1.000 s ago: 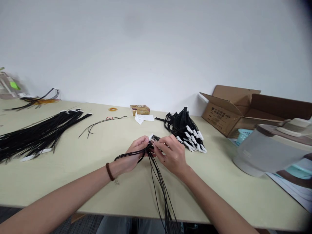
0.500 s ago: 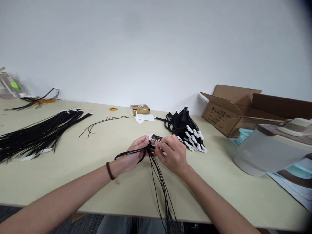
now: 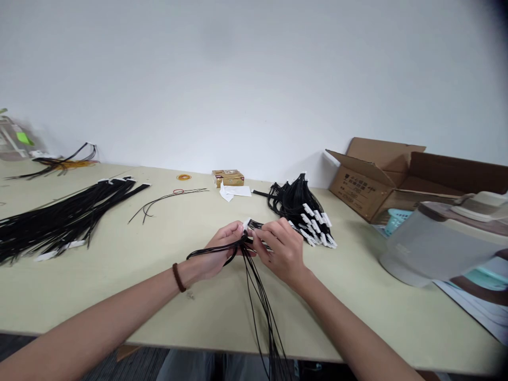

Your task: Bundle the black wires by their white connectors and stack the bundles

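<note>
A bundle of thin black wires (image 3: 264, 296) with a white connector (image 3: 246, 224) is between my hands above the table. My left hand (image 3: 220, 248) is closed on the bundle near the connector, and a loop of wire passes over its palm and wrist. My right hand (image 3: 280, 246) pinches the wires just to the right of the connector. Its fingertips partly hide what lies between them. The loose wire ends hang down past the table's front edge. Behind my right hand lies a pile of black wire harnesses (image 3: 293, 201) with white connectors.
Long black cables (image 3: 79, 217) lie on the table (image 3: 166, 317) at left. Two loose wires (image 3: 174, 193), yellow rubber bands (image 3: 184, 177), a small gold box (image 3: 228, 178) and white paper (image 3: 238, 191) are at the back. An open carton (image 3: 357, 193) and a large jug (image 3: 428, 243) stand at right.
Both hands stay almost in place around the wire bundle. The fingers of my right hand have shifted very slightly at the connector.
</note>
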`<state>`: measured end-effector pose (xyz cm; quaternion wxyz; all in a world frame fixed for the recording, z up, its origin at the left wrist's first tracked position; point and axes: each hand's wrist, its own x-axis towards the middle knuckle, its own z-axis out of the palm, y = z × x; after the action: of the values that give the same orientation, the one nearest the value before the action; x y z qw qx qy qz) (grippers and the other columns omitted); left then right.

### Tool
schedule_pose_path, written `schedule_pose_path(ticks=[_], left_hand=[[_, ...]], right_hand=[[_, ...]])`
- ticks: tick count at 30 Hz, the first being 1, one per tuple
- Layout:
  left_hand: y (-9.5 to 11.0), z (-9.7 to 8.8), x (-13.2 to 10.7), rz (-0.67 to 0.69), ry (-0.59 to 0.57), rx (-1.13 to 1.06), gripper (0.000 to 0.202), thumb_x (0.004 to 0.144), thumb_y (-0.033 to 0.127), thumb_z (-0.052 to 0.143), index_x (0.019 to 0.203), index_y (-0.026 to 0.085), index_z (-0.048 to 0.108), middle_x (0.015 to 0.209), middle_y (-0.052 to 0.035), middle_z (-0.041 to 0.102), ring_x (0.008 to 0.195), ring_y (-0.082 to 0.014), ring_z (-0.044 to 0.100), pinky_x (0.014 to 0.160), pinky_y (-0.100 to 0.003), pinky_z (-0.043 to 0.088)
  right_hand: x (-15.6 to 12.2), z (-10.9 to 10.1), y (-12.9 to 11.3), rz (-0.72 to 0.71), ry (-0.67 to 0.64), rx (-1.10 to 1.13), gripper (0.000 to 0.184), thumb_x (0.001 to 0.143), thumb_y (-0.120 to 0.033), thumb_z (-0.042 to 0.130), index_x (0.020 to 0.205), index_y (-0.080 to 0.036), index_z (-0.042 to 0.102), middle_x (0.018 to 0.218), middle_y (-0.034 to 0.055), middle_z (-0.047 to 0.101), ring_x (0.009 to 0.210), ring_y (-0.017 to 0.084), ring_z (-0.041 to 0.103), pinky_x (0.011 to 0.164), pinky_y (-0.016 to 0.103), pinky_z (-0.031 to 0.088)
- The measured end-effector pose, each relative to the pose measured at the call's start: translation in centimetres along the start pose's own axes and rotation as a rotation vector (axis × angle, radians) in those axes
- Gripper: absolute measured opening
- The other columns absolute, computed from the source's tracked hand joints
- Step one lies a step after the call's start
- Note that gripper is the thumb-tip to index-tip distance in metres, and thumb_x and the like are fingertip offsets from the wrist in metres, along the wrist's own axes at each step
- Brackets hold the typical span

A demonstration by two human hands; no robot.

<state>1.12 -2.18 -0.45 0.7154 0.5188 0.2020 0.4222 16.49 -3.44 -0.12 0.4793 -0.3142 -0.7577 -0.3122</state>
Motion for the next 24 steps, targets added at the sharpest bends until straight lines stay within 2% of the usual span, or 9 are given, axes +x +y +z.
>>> schedule_pose_path(ticks=[14, 19, 24], left_hand=[[0.13, 0.18, 0.00, -0.006, 0.022, 0.040, 0.027, 0.078, 0.041, 0.055, 0.071, 0.016, 0.046, 0.071, 0.0005, 0.050, 0.068, -0.0113, 0.049, 0.070, -0.031, 0.047], [0.07, 0.22, 0.08, -0.004, 0.031, 0.040, 0.025, 0.078, 0.039, 0.055, 0.072, 0.016, 0.047, 0.073, -0.0006, 0.051, 0.069, -0.0117, 0.051, 0.069, -0.030, 0.047], [-0.10, 0.10, 0.15, 0.015, 0.059, 0.048, 0.027, 0.076, 0.041, 0.056, 0.073, 0.016, 0.049, 0.073, -0.0010, 0.051, 0.068, -0.0112, 0.050, 0.066, -0.028, 0.047]], right_hand=[[0.04, 0.16, -0.05, 0.075, -0.003, 0.047, 0.011, 0.078, -0.013, 0.054, 0.070, -0.019, 0.050, 0.065, -0.0002, 0.053, 0.063, 0.011, 0.042, 0.054, 0.025, 0.030], [0.09, 0.04, -0.01, 0.030, -0.014, -0.008, 0.009, 0.078, -0.013, 0.053, 0.073, -0.019, 0.050, 0.068, 0.0007, 0.052, 0.063, 0.012, 0.041, 0.054, 0.026, 0.029], [0.38, -0.34, 0.05, -0.051, -0.084, -0.106, 0.009, 0.080, -0.013, 0.049, 0.073, -0.018, 0.049, 0.070, 0.0024, 0.051, 0.065, 0.013, 0.038, 0.056, 0.026, 0.030]])
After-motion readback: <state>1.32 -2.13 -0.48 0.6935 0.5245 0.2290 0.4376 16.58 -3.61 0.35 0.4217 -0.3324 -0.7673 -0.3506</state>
